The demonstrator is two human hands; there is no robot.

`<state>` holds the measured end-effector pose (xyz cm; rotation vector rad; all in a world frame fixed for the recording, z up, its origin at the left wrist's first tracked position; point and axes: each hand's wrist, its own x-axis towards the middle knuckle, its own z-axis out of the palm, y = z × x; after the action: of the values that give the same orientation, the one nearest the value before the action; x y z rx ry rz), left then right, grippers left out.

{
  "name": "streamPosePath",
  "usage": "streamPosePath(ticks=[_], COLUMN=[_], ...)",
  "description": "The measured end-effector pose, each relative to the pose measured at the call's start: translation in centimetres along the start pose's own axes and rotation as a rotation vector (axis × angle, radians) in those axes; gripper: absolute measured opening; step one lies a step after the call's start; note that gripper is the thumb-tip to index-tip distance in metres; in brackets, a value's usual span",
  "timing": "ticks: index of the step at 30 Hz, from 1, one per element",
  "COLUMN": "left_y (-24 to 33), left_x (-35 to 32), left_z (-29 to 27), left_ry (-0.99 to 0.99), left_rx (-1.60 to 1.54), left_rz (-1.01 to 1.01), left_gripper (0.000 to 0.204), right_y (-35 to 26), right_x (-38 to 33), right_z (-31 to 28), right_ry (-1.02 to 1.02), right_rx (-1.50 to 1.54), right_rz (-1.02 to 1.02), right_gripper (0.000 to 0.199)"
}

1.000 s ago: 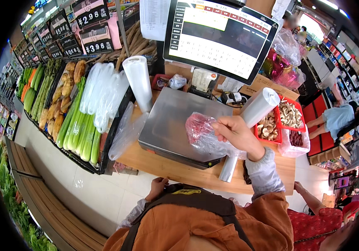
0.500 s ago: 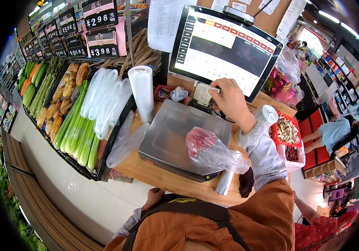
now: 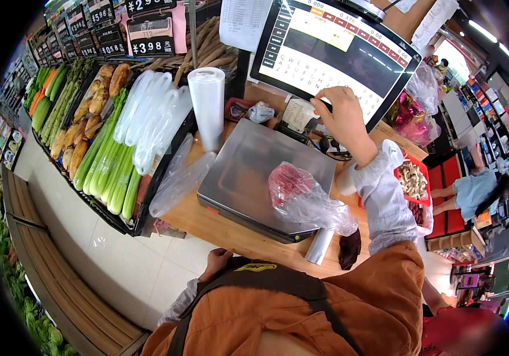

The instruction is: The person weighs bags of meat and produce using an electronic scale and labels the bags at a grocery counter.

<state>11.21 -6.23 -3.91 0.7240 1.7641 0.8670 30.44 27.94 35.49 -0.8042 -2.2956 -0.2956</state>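
Observation:
My right hand (image 3: 345,115) is raised at the lower edge of a lit touchscreen (image 3: 302,43), fingers bent and thumb apart. It holds nothing that I can see; whether a fingertip touches the glass cannot be told. A small label printer with a paper label (image 3: 297,115) sits just left of it. Below, on the flat metal plate of a scale (image 3: 239,172), lies a knotted clear plastic bag (image 3: 293,188) with something red inside. My left hand (image 3: 216,261) is low beside my apron, its fingers curled; what they hold, if anything, is hidden.
A plastic bag roll (image 3: 207,110) stands left of the scale; another roll (image 3: 319,246) lies at the counter's front edge beside a dark cloth (image 3: 348,250). Celery (image 3: 109,181) fills a left-hand crate. Mushrooms in a red basket (image 3: 412,180) stand right. Other people are at the right.
The view has shifted, so the counter appears farther right and the screen higher. My right hand has lifted slightly away from the label printer. The bag on the scale stays put.

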Motion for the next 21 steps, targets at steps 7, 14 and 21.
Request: streamPosePath(ticks=[7,14,21], left_y=[0.3,-0.3,1.3], left_x=[-0.1,-0.5,-0.4], left_z=[-0.1,0.2,-0.5], left_ry=[-0.001,0.026,-0.085], left_rx=[0.012,-0.02,-0.05], left_rz=[0.067,0.052,0.043], left_gripper=[0.033,0.034,0.034], right_y=[-0.1,-3.0,-1.6], right_x=[9.7,8.2,-0.4], right_z=[3.0,2.1,-1.5], right_ry=[0.18,0.106,-0.015], right_rx=[-0.459,-0.339,-0.218], right_rz=[-0.129,-0.059,-0.054], right_gripper=[0.038,0.041,0.029])
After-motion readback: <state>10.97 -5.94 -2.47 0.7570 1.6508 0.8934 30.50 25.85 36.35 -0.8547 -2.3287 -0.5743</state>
